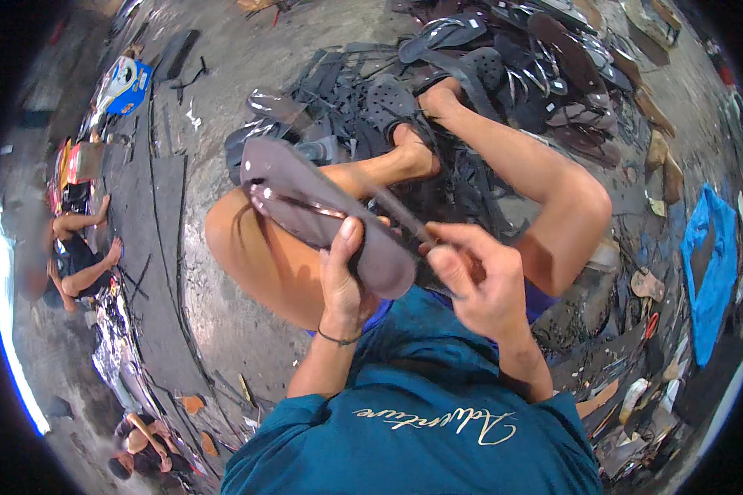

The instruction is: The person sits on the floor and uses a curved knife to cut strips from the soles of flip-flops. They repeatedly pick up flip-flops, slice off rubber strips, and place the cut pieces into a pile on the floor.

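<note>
My left hand [344, 280] is closed around the heel half of a brown flip-flop [380, 257], its thumb pressed on the footbed. The toe points up and to the left, and a shiny brown strap crosses the front. In my closed right hand [485, 280] is a thin knife-like blade [400, 210], blurred by motion. It slants up and left beside the flip-flop's right edge. Whether the blade touches the sole, I cannot tell. Both hands are above my bent legs.
Dark rubber offcuts [330, 82] lie around my clogs [388, 99]. Finished-looking flip-flops [565, 54] are heaped at the far right. A blue sheet [708, 272] lies to the right, long dark rubber sheets [169, 223] to the left. Other people [82, 256] sit at the left.
</note>
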Tool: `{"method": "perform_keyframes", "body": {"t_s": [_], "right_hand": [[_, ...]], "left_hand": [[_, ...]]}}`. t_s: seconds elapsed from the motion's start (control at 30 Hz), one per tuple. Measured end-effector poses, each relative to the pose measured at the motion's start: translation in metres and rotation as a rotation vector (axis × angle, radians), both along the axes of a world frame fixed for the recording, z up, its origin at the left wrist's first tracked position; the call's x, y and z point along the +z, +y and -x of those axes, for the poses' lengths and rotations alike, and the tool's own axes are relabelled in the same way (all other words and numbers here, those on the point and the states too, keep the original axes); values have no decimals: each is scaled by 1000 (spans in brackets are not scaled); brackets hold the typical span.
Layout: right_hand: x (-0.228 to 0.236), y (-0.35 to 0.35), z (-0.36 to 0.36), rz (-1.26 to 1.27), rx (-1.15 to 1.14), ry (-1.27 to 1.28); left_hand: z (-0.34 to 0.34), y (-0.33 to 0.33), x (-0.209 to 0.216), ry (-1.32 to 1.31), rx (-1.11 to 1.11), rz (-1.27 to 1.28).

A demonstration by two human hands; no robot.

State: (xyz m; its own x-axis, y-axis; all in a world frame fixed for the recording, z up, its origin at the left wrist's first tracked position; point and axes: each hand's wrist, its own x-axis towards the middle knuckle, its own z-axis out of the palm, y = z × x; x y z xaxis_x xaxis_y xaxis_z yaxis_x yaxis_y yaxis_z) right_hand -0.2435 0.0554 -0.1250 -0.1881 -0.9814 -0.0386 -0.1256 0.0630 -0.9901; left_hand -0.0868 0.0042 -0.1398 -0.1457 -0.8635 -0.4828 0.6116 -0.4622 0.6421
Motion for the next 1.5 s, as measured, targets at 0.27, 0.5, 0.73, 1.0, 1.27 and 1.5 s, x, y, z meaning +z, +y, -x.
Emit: {"method": "perform_keyframes", "body": {"t_s": [0.27, 0.5, 0.73, 1.0, 1.27, 1.5], "right_hand": [[-16, -52, 36, -338, -244, -398], [36, -113, 119, 252, -479, -691], [-31, -93, 96, -101, -493, -722], [-27, -99, 78, -194, -514, -688], [-35, -103, 62, -164, -440, -449], [-23, -123, 37, 250, -305, -662]], "left_hand": [[5, -75, -21, -396, -694, 306], [-35, -256, -38, -1369, -883, 857], [-128, -385, -205, -2301, -998, 673], [-125, -415, -191, -2335, -1332, 1146], [-76, -334, 21, -814, 150, 804], [-15, -124, 30, -574, -90, 257]]}}
